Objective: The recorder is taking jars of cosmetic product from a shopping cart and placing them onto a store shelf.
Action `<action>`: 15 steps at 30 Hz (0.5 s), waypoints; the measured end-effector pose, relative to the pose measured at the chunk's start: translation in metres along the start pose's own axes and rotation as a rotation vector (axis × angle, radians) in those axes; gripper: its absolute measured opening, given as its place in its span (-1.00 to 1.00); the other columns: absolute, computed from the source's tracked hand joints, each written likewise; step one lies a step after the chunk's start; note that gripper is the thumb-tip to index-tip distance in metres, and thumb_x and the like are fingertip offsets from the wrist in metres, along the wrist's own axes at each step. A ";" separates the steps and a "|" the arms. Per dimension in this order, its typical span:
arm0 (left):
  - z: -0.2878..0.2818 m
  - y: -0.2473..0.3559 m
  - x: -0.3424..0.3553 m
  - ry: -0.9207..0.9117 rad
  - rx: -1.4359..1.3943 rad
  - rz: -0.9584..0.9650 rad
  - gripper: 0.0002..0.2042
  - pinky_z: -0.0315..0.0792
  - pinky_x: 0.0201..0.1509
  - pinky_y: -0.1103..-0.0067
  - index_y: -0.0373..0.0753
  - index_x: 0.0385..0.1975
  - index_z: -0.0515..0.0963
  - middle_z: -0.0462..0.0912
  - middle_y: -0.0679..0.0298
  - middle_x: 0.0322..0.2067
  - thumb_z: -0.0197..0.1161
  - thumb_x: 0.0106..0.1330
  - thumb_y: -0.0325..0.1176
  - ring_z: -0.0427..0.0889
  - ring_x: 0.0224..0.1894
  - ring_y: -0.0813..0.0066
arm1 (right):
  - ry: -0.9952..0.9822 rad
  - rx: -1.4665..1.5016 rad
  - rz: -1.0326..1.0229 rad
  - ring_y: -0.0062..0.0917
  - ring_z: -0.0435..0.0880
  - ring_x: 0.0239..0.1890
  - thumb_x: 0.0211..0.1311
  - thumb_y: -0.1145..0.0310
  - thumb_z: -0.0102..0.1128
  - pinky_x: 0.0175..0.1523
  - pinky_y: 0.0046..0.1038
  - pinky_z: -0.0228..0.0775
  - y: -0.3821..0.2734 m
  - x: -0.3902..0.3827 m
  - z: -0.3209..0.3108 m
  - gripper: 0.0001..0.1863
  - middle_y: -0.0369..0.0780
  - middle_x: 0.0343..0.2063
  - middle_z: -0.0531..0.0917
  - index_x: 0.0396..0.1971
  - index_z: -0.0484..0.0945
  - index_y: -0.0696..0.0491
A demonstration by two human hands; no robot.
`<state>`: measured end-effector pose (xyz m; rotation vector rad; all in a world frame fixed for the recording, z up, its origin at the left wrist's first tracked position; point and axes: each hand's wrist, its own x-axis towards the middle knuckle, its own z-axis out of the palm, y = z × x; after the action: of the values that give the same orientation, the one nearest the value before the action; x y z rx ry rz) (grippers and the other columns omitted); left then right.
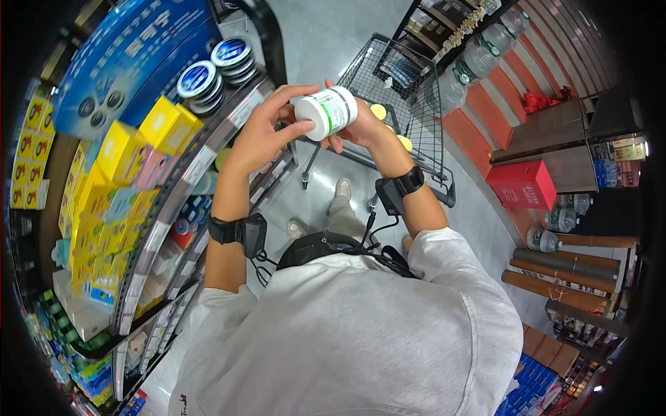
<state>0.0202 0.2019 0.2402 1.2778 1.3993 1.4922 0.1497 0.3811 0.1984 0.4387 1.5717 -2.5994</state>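
A white plastic bottle [326, 112] with a white-and-green label lies sideways between the left hand [260, 135] and the right hand [361, 125], above a wire cart [409, 90]. On the left shelves stand yellow boxes [166, 125], pink and pale blue cartons [149, 166], and stacked round blue-and-white tins [211, 73] further away. A large blue sign [125, 55] hangs above them. A red box [522, 184] sits on the right.
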 end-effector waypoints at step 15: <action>0.013 -0.068 -0.074 0.028 -0.390 -0.485 -0.51 0.30 -0.38 0.72 -0.24 0.19 0.35 0.63 0.24 -0.25 0.03 0.43 -0.01 0.56 -0.41 0.60 | 0.091 -0.072 0.105 -0.61 0.33 -0.91 0.56 0.04 -0.19 -0.70 -0.62 0.19 0.059 -0.020 0.019 -0.45 -0.10 -0.76 0.58 -0.40 0.52 0.23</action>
<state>0.0433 0.1462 0.1594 0.6243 1.2415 1.3546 0.1769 0.3347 0.1617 0.6234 1.6172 -2.4693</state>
